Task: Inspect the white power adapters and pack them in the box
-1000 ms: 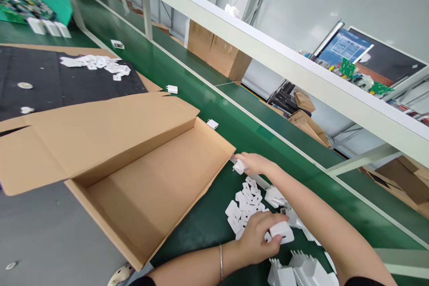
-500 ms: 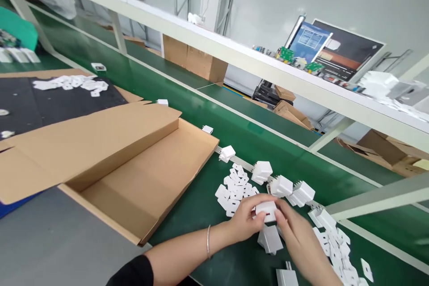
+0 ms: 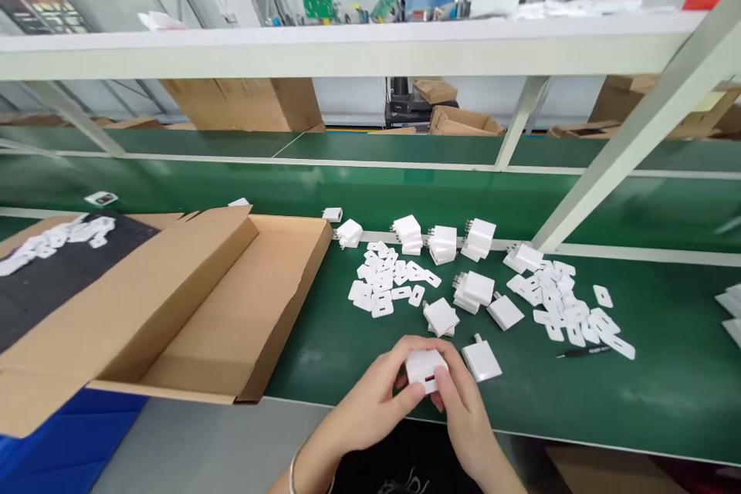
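A white charger (image 3: 424,365) with a dark, reddish slot in its near face is gripped between both hands at the table's front edge. My left hand (image 3: 375,395) closes on its left side, thumb at the lower front. On the other side, my right hand (image 3: 465,407) presses its thumb near the slot. Just beyond the hands lie more white chargers, among them a single one (image 3: 482,360) close to my right fingers and a stacked pair (image 3: 441,317). Flat white slotted plates form a left pile (image 3: 379,278) and a right pile (image 3: 570,309).
An open cardboard box (image 3: 243,301) lies at the left, beside a black mat (image 3: 52,278) with more white pieces. A dark pen-like tool (image 3: 583,352) rests by the right pile. Across the back runs a raised shelf (image 3: 347,58), with a slanted post (image 3: 631,123) at right.
My view has swung right and levelled. Both hands, still holding the charger, now appear lower in the picture and nearer the table's front edge.
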A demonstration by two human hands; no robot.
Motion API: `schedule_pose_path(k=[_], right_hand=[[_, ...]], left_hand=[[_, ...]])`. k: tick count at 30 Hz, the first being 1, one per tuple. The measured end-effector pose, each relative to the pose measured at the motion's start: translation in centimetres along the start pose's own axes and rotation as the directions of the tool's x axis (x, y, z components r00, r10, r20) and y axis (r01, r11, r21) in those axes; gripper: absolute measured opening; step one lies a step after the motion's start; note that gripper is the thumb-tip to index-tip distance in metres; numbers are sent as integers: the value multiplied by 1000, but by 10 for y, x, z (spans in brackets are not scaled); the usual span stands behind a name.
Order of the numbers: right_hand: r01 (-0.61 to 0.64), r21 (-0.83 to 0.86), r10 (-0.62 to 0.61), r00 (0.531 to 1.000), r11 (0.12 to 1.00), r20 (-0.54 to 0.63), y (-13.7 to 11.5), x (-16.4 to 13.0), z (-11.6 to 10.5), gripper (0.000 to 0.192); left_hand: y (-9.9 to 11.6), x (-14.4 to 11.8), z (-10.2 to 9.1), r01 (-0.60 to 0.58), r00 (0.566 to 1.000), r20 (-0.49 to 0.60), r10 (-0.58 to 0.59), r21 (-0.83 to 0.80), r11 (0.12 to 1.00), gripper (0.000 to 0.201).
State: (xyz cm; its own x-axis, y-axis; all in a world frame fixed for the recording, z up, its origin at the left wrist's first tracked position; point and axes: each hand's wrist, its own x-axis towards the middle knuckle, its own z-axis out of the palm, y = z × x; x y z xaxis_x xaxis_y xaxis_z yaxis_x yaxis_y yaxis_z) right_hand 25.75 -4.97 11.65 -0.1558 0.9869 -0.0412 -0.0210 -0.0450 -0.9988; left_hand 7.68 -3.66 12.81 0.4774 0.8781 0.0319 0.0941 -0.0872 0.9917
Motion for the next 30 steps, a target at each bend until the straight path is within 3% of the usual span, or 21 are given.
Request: schedule_pose_path(k=[4,8,16,21,30], right_hand=[[13,134,-21,998,991,54,34,4,20,50],[57,75,-64,993,996,94,54,9,24,48],[89,-35,-89,996,995,16,58,6,24,44],[77,-75,-73,996,994,57,54,8,24,47],[27,-66,-21,996,997,82,54,9,26,42]], left_hand=[[-47,-17,13,-59,971,-233,52,-22,998,46],[-71,-17,13,-158,946,-294,136,-53,986,42],[-74,-19,13,-161,942,-290,171,60,985,48],[-81,-20,13,-171,908,-360,213,146,975,48],[-73,-20,9,-102,927,-349,135,111,989,53]])
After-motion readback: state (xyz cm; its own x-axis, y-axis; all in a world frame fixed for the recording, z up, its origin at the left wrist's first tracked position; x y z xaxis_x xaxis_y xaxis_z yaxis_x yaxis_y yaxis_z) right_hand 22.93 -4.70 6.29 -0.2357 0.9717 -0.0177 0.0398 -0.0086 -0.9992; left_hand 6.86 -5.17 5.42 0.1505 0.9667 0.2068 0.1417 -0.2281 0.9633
